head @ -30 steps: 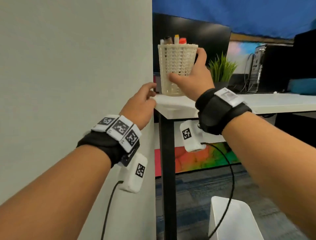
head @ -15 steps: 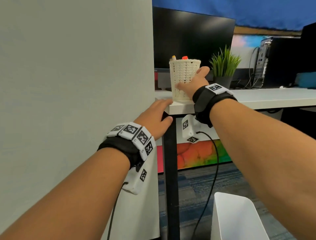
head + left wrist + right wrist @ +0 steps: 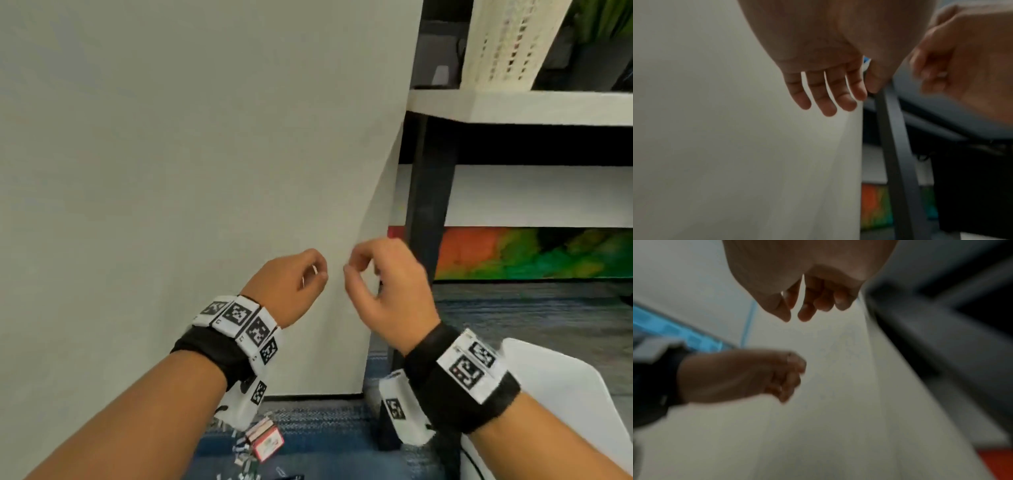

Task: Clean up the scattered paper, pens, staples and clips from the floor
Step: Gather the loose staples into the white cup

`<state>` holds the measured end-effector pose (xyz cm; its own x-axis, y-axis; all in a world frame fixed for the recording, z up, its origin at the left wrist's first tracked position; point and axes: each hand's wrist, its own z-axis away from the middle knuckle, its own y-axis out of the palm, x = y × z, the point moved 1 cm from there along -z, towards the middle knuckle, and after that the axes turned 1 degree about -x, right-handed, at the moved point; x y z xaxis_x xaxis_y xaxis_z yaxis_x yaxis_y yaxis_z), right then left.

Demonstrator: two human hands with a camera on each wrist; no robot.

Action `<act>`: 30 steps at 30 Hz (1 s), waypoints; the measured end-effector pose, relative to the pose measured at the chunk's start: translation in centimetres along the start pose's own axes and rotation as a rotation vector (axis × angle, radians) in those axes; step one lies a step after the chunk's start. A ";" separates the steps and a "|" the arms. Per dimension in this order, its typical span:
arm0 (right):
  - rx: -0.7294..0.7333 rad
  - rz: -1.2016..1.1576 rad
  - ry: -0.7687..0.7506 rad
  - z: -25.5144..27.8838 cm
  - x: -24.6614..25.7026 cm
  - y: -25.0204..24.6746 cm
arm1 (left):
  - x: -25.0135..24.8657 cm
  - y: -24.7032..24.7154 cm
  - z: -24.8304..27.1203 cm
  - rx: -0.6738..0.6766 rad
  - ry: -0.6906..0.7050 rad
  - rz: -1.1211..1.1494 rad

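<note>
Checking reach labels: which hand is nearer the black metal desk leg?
Right. The right hand hangs empty just beside the black metal desk leg, overlapping its edge in the head view. The left hand sits further left, before the white panel.

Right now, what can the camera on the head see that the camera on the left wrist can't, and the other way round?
Only the head view shows the white lattice basket on the desk, the small red box and the scattered staples on the carpet, and both marked wristbands. Only the left wrist view shows the underside of the left hand's fingers, loosely straight and holding nothing. Both show the left hand, the right hand, the pale wall panel and the dark desk leg.
</note>
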<state>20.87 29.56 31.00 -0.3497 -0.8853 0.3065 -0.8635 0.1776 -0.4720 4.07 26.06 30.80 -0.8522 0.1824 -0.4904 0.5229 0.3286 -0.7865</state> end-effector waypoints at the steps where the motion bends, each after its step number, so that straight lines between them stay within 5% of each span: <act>1: 0.117 -0.022 0.047 2.3 -0.4 2.8 | 1.8 1.2 1.5 0.062 -0.046 -0.016; 9: 0.891 -0.008 0.274 17.8 -2.7 19.1 | 17.4 9.0 14.6 0.416 -0.523 -0.088; 16: 1.256 0.026 0.458 27.0 -3.8 27.5 | 27.2 15.7 24.8 0.607 -0.841 -0.137; 20: 1.315 0.051 0.486 30.9 -3.1 31.0 | 30.6 16.8 28.8 0.516 -0.969 -0.319; 25: 1.209 0.091 0.405 34.4 -1.3 33.8 | 35.9 14.6 31.4 0.274 -1.106 -0.681; 30: 1.085 0.089 0.337 36.6 -0.2 34.3 | 40.2 13.0 33.2 0.341 -1.193 -0.740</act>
<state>4.66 20.08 -15.52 -0.6157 -0.6984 0.3649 -0.1177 -0.3763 -0.9190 -22.83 6.90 -11.64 -0.4906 -0.8526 0.1800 0.1008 -0.2607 -0.9602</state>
